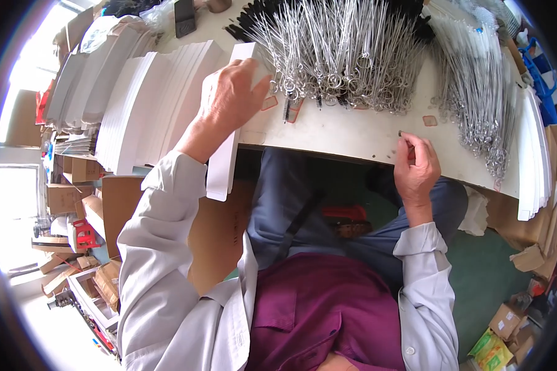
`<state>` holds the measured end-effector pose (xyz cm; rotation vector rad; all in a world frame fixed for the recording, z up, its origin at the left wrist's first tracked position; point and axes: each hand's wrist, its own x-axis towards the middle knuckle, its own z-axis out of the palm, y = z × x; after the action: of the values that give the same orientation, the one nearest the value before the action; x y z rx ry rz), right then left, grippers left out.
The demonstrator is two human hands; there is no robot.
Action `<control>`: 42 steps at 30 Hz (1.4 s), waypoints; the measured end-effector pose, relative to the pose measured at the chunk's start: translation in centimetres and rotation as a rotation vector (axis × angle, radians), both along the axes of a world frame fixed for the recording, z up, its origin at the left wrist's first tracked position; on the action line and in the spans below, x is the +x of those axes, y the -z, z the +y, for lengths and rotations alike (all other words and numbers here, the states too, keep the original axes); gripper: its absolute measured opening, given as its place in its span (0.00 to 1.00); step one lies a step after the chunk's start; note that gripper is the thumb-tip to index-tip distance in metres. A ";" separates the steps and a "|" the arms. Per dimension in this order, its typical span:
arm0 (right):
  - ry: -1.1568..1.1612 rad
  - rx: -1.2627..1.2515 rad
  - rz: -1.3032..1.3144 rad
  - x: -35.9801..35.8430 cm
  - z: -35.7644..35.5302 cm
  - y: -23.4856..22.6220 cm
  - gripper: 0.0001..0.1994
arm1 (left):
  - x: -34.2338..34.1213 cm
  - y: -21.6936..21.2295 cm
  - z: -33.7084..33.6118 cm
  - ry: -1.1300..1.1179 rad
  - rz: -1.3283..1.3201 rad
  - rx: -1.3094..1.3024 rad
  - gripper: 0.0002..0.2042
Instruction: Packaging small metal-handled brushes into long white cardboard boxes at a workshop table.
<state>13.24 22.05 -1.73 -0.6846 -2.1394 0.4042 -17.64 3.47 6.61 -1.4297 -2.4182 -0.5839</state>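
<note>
My left hand [229, 93] is closed over the upper part of a long, narrow white box [221, 170], beside the row of similar boxes. The lower end of this box juts past the table's front edge. At that edge, further right, is my right hand [418, 164], its fingers curled in toward the thumb. A tiny dark spot shows at its fingertips, too small to name. Between and beyond the hands lies a large heap of wire-handled brushes [340, 52], ring ends toward me and black bristles at the back.
White boxes [133, 111] stand packed on the left. Another bundle of looped wire pieces [476, 86] lies to the right, beside flat white cartons [534, 161]. Small reddish tags [429, 121] dot the pale table [328, 133]. Cardboard boxes [71, 198] crowd the floor at left.
</note>
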 end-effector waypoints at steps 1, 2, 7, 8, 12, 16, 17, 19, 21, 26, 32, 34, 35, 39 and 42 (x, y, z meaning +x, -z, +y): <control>0.001 -0.013 0.012 -0.1 -0.1 0.1 0.04 | 1.0 -0.6 0.5 0.100 -0.092 0.060 0.15; 0.002 -0.025 0.024 -0.1 -0.2 0.1 0.04 | 1.8 -1.1 0.8 0.159 -0.040 0.026 0.14; 0.013 -0.010 0.028 0.0 -0.1 0.5 0.04 | 4.3 -0.8 4.0 0.291 -0.227 0.052 0.14; 0.009 -0.007 0.035 -0.1 -0.1 0.5 0.03 | 4.5 -0.8 4.5 0.298 -0.233 0.040 0.14; 0.010 -0.023 0.040 0.0 -0.2 0.3 0.03 | 5.8 -0.6 6.1 0.325 -0.200 -0.012 0.16; -0.007 -0.045 0.060 0.0 -0.1 0.3 0.03 | 5.9 -0.5 7.3 0.202 -0.255 -0.141 0.17; -0.015 -0.050 0.068 0.0 -0.1 0.4 0.03 | 5.9 -0.3 7.3 0.190 -0.243 -0.156 0.17; -0.012 -0.042 0.063 0.0 0.0 0.3 0.03 | 5.9 -0.1 7.5 0.182 -0.228 -0.168 0.17; -0.010 -0.033 0.057 0.1 0.0 0.4 0.03 | 5.9 -0.1 7.6 0.197 -0.163 -0.165 0.16; -0.018 -0.024 0.024 0.2 -0.1 0.2 0.04 | 5.0 -1.3 7.1 0.260 -0.167 -0.165 0.12; -0.047 -0.090 0.041 0.4 -0.3 -0.4 0.05 | 4.7 -3.0 6.3 0.258 -0.504 -0.005 0.08; -0.048 -0.152 0.038 0.4 -0.2 -0.9 0.05 | 4.6 -3.5 6.2 0.267 -0.589 0.109 0.06; -0.045 -0.220 0.036 0.4 -0.2 -1.2 0.06 | 4.7 -4.0 6.1 0.271 -0.579 0.203 0.06; -0.166 -0.024 0.103 -2.2 1.2 -4.2 0.07 | 4.8 -5.8 5.9 0.243 -0.426 0.332 0.05; -0.272 0.198 0.045 -5.8 1.9 -7.1 0.11 | 5.3 -6.1 6.4 0.341 -0.523 0.481 0.05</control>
<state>7.44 23.98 5.33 -0.2704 -2.1993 0.3421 -12.32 9.85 12.74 -1.6121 -2.1313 -1.6711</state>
